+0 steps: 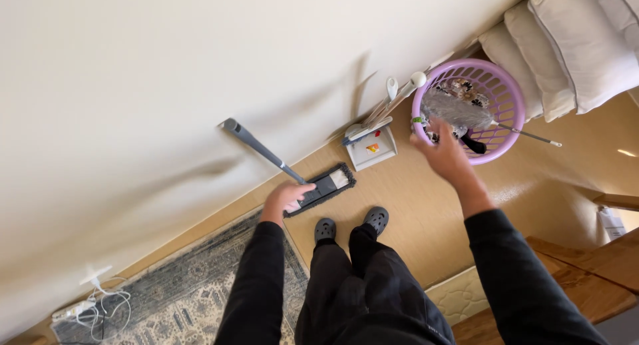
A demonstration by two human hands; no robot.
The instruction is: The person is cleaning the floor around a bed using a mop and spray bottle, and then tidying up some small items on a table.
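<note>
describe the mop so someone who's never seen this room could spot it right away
Start at the cream wall and follow its base to the wooden floor by the patterned rug. The flat mop lies there in front of the grey shoes, its grey handle gripped by the left hand. Unlike the white dustpan beside it, its head is dark and fringed.

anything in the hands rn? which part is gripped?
Left hand grips the flat mop by its grey handle, low on the shaft near the head. Right hand is open and holds nothing, above the purple basket.

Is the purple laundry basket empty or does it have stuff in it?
Not empty: the purple basket holds a patterned cloth and other items.
</note>
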